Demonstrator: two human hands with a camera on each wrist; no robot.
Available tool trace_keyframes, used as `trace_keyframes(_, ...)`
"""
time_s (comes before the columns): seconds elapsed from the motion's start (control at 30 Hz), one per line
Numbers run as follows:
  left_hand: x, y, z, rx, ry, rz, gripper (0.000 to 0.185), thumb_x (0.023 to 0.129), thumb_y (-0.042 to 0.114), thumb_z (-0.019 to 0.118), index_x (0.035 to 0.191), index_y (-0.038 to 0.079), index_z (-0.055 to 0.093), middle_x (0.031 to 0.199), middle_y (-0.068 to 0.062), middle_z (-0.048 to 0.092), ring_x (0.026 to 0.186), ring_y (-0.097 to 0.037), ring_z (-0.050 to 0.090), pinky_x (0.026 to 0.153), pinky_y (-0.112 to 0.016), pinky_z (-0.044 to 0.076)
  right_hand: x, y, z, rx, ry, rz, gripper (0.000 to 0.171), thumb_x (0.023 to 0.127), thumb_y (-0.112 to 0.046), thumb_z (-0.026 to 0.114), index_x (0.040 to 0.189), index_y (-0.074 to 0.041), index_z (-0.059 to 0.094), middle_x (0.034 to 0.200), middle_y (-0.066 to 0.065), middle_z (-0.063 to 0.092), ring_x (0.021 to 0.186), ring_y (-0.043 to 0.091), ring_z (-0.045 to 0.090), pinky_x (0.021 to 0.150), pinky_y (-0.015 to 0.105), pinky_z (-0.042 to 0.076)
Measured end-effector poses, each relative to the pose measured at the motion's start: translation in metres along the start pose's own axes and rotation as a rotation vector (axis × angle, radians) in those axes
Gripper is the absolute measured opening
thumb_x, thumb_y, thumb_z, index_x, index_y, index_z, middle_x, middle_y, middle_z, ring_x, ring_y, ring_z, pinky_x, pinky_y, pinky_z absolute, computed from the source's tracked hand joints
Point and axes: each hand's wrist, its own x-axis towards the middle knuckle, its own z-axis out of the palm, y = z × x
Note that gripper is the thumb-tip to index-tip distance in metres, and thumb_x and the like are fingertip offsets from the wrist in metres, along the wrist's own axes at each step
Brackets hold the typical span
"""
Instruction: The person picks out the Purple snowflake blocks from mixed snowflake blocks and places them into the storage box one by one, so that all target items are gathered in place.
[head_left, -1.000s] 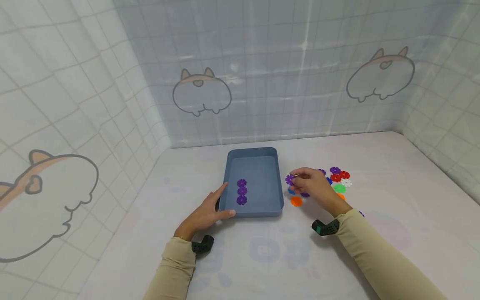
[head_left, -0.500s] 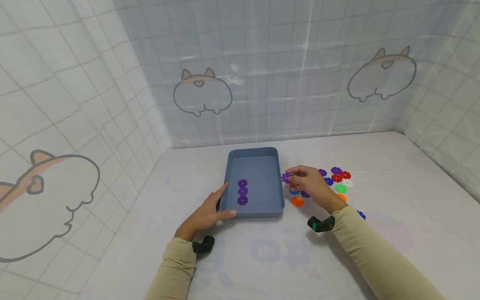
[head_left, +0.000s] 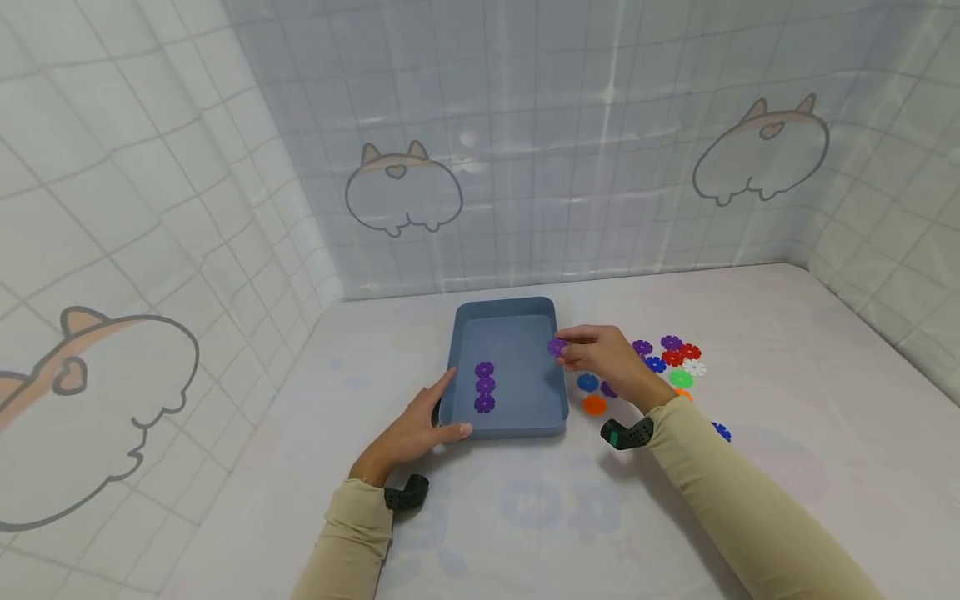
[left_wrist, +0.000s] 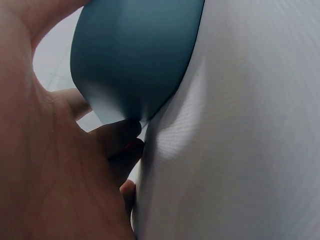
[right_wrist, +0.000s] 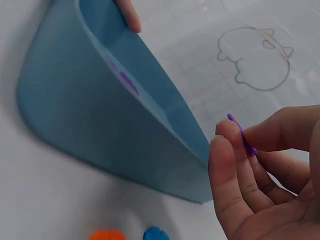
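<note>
A purple snowflake-shaped plastic disc (head_left: 556,347) is pinched between the thumb and fingertips of my right hand (head_left: 606,357). The right wrist view shows that disc (right_wrist: 243,136) nearly edge-on. This hand is above the right rim of a blue-grey rectangular tray (head_left: 517,421). Inside the tray, on its left side, three purple discs (head_left: 485,385) lie in a front-to-back column. My left hand (head_left: 408,427) rests against the tray's front left corner, its thumb at the front wall and its fingers along the left side. The left wrist view has its fingers (left_wrist: 117,137) touching the tray wall (left_wrist: 135,55).
Right of the tray, loose discs lie scattered on the pale cloth: an orange disc (head_left: 595,405), a blue disc (head_left: 587,382), a green disc (head_left: 681,378), a white disc (head_left: 694,367) and several red, purple and blue ones. Patterned walls (head_left: 525,167) enclose the table.
My right hand has moved left with the purple disc, from beside the tray to over its right rim. The left hand and tray have stayed in place.
</note>
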Motion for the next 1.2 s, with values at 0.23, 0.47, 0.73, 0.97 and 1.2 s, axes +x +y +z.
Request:
trace_keyframes(0.23,-0.001,-0.001,0.001,-0.011,0.006,0.005,0.099,0.091,0.052,0.069,0.163,0.025,0.008,0.167,-0.009,0.011,0.151,-0.039,0.0,0.118,-0.062,0.007,0.011,-0.005,0.01,0.01,-0.032,-0.025,0.037,0.099,-0.008,0.062,0.134,0.003,0.06,0.117,0.02,0.068,0.109,0.038,0.066,0.091,0.038,0.055)
trace_keyframes(0.47,-0.002,0.0,0.0,-0.011,0.01,0.01,0.099,0.09,0.053,0.069,0.163,0.025,0.009,0.166,-0.008,0.012,0.151,-0.038,0.002,0.118,-0.062,0.008,0.019,-0.01,0.019,0.022,-0.089,-0.049,0.04,0.1,-0.007,0.062,0.138,0.005,0.057,0.119,0.02,0.067,0.11,0.035,0.067,0.092,0.035,0.055)
trace_keyframes(0.73,-0.003,0.001,0.002,-0.011,0.015,-0.009,0.098,0.09,0.053,0.069,0.163,0.027,0.009,0.167,-0.007,0.013,0.152,-0.038,0.001,0.118,-0.062,0.008,0.03,-0.012,0.031,0.01,-0.124,-0.049,0.043,0.098,-0.004,0.062,0.139,0.006,0.055,0.117,0.021,0.067,0.11,0.041,0.065,0.093,0.041,0.054)
trace_keyframes(0.97,-0.002,0.002,0.003,-0.014,0.013,-0.009,0.098,0.09,0.052,0.069,0.163,0.027,0.01,0.166,-0.008,0.013,0.151,-0.038,0.002,0.118,-0.062,0.008,0.036,-0.014,0.039,-0.008,-0.141,-0.054,0.044,0.097,-0.001,0.062,0.139,0.007,0.054,0.114,0.024,0.068,0.107,0.041,0.066,0.087,0.034,0.057)
trace_keyframes(1.2,-0.002,0.001,0.002,-0.006,0.017,-0.011,0.098,0.09,0.054,0.069,0.163,0.026,0.01,0.166,-0.007,0.014,0.151,-0.038,0.003,0.118,-0.062,0.009,0.043,-0.017,0.045,-0.023,-0.14,-0.06,0.04,0.097,-0.001,0.062,0.136,0.005,0.058,0.106,0.02,0.069,0.106,0.044,0.065,0.087,0.04,0.057)
